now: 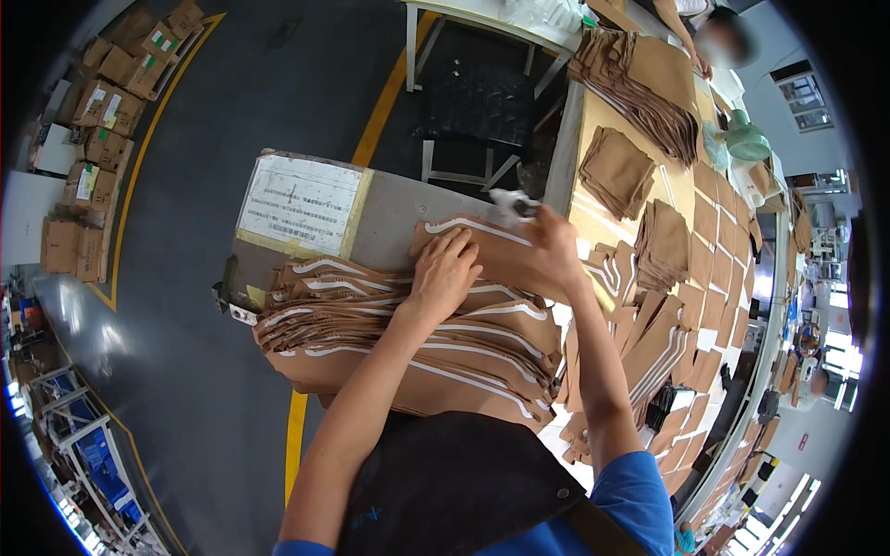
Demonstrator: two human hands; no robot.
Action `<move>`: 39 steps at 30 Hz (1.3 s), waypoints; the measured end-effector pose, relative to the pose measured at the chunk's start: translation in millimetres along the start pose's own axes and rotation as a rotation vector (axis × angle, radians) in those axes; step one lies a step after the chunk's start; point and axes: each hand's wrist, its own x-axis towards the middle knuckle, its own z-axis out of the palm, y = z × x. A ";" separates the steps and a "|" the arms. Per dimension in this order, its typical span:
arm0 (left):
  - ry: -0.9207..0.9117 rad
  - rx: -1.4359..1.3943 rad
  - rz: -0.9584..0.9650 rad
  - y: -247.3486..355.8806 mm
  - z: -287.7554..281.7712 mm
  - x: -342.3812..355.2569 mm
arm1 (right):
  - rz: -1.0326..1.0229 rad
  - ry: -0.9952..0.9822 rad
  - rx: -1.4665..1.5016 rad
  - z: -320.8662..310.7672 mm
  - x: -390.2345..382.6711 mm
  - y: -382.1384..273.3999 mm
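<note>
A brown, leather-like cut piece with a white strip along its edge (496,243) lies at the far side of the grey bench top. Flat on its left part rests my left hand (447,269), fingers stretched out. My right hand (554,243) is closed above the right part of that piece, around a hand tool with a white and dark head (512,207). The tool is blurred, so its exact kind does not show. Under my forearms spreads an overlapping pile of similar brown pieces (436,357), also with white strips.
A paper sheet (301,206) is taped to the bench's left corner. To the right, a long table holds stacked brown pieces (616,171). A co-worker's arm (681,32) reaches in at the far right. Cardboard boxes (97,148) stand behind a yellow floor line at left.
</note>
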 end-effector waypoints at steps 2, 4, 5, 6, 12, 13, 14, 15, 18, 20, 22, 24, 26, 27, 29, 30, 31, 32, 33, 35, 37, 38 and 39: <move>-0.030 0.007 -0.027 4.4 -8.4 1.9 | 0.049 0.160 -0.119 -22.3 -25.1 28.5; -0.035 0.004 -0.016 7.7 -8.0 4.3 | 0.187 0.099 -0.186 -39.8 -55.3 69.0; -0.031 0.009 -0.025 7.8 -7.5 4.9 | 0.198 0.067 -0.177 -44.2 -63.4 77.2; -0.032 0.021 -0.019 7.2 -7.8 5.7 | 0.211 0.077 -0.172 -43.8 -70.3 84.5; -0.134 -0.048 -0.026 14.2 -15.2 17.1 | 0.244 0.266 -0.185 -21.4 -96.7 94.5; -0.155 -0.052 -0.021 14.1 -15.0 17.8 | 0.289 0.322 -0.174 -16.7 -103.9 101.0; -0.175 -0.030 -0.026 10.9 -16.4 16.3 | 0.529 0.140 -0.089 -26.6 -102.4 85.4; -0.186 -0.022 -0.018 5.7 -18.4 15.8 | 0.554 0.156 -0.085 -25.6 -106.2 79.7; 0.052 -0.139 0.058 24.5 -26.8 7.1 | 0.392 0.310 -0.050 -35.7 -149.9 84.7; 0.191 -0.125 0.262 56.4 -51.3 -16.4 | 0.516 0.361 -0.032 -50.3 -195.1 96.6; 0.116 -0.155 0.528 70.6 -62.6 -62.8 | 0.620 0.485 0.015 -62.2 -249.5 104.3; 0.028 -0.168 0.664 80.5 -62.4 -98.0 | 0.666 0.617 0.065 -73.0 -298.6 118.0; -0.126 -0.097 0.580 77.2 -47.4 -127.4 | 0.801 0.645 0.071 -76.9 -331.0 118.6; -0.138 -0.089 0.568 73.2 -42.4 -136.6 | 0.893 0.634 0.049 -79.8 -340.7 115.8; -0.110 0.017 0.603 71.1 -30.0 -141.0 | 0.952 0.595 -0.049 -65.6 -383.1 133.6; -0.133 0.029 0.568 71.3 -26.8 -143.5 | 0.947 0.605 -0.203 -57.1 -392.1 132.5; -0.136 0.029 0.567 75.8 -26.9 -141.2 | 0.934 0.613 -0.357 -50.9 -397.0 129.7; -0.135 0.025 0.549 80.1 -27.0 -137.8 | 0.954 0.608 -0.314 -45.5 -401.8 126.9; -0.133 0.019 0.531 84.6 -27.5 -133.3 | 0.956 0.606 -0.315 -41.0 -405.2 125.4; -0.189 0.008 0.505 89.4 -31.1 -125.4 | 0.940 0.671 -0.200 -29.6 -388.6 105.3; -0.239 -0.011 0.485 91.4 -30.1 -120.1 | 0.866 0.675 -0.146 -24.9 -379.4 96.7; -0.289 -0.016 0.454 91.1 -28.4 -119.5 | 0.848 0.666 -0.121 -25.1 -368.8 89.3; -0.338 -0.021 0.422 91.2 -27.7 -119.0 | 0.828 0.657 -0.096 -26.6 -358.1 82.4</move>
